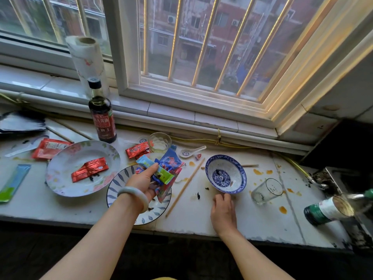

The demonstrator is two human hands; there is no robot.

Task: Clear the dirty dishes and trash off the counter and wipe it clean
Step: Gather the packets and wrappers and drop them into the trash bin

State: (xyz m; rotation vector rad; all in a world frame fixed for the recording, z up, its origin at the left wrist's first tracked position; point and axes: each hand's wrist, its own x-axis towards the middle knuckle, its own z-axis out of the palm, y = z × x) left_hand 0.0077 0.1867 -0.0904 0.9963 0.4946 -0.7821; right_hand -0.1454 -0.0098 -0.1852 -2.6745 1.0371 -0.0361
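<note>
A person's left hand (145, 183) grips a bunch of blue, green and red plastic wrappers (166, 168) above a leaf-patterned white plate (121, 178); loose ones could slip. The right hand (223, 209), grip hidden, rests on the stained white counter (191, 219) just beside a blue-and-white porcelain bowl (226, 174), which a careless nudge could tip.

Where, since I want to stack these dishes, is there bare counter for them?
The front strip between the right hand and the lying green-labelled bottle, in front of the clear tumbler, though sauce-spotted. Also the front-left edge below the floral plate. The back, around the soy sauce bottle, is crowded.
</note>
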